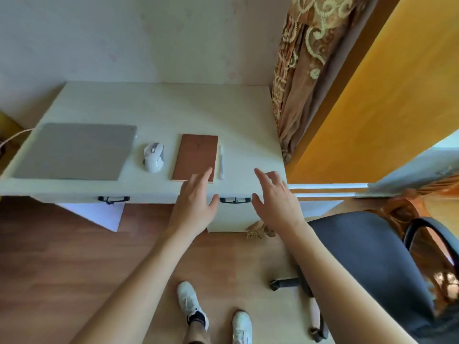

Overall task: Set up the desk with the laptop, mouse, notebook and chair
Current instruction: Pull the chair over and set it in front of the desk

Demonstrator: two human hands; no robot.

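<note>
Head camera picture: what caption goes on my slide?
Open hands above desk with laptop, mouse, notebook.

On the desk (173,105), laptop (74,151) left, mouse (154,156) middle, notebook (195,157) right; chair (367,264) right of desk.

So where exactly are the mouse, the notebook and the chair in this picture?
mouse (153,157), head view, middle of its white back.
notebook (195,157), head view, centre of its brown cover.
chair (367,259), head view, middle of the dark seat cushion.
</note>
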